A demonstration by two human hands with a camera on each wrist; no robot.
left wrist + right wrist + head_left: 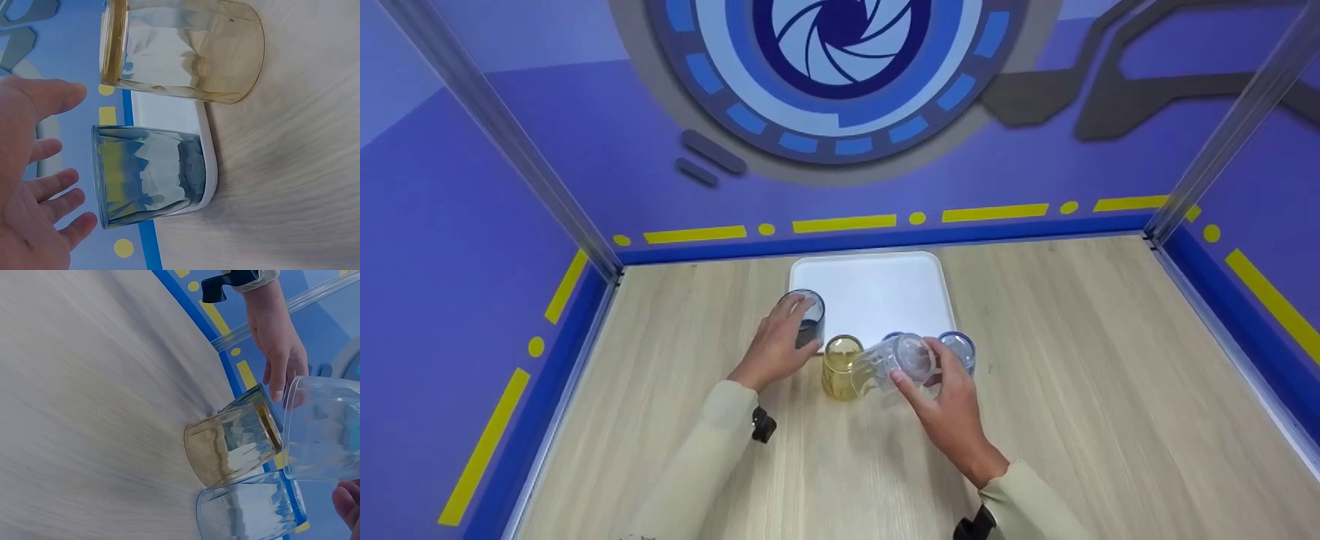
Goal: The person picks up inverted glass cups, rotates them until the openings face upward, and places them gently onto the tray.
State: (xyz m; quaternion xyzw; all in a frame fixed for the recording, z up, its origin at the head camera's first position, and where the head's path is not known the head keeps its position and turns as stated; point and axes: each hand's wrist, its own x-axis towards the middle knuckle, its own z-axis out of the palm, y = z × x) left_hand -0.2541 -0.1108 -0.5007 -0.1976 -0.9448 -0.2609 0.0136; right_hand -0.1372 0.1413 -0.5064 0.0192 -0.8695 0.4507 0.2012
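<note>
My left hand (785, 341) is over a smoky grey-blue glass (149, 174), its fingers spread around the rim in the head view. The left wrist view shows those fingers loosely extended and a little apart from the glass. That glass stands upright on the front left corner of a white tray (877, 289). With thumb and fingers, my right hand (952, 412) grips a clear glass (889, 364), tilted and raised above the table. An amber glass (197, 50) stands between the hands, in front of the tray.
A light blue glass (958, 348) stands by the tray's front right corner, partly behind the right hand. Another blue rim (892, 335) shows behind the clear glass. Purple-blue panels (547, 172) with metal corner posts enclose the wooden table (1080, 375) at back and sides.
</note>
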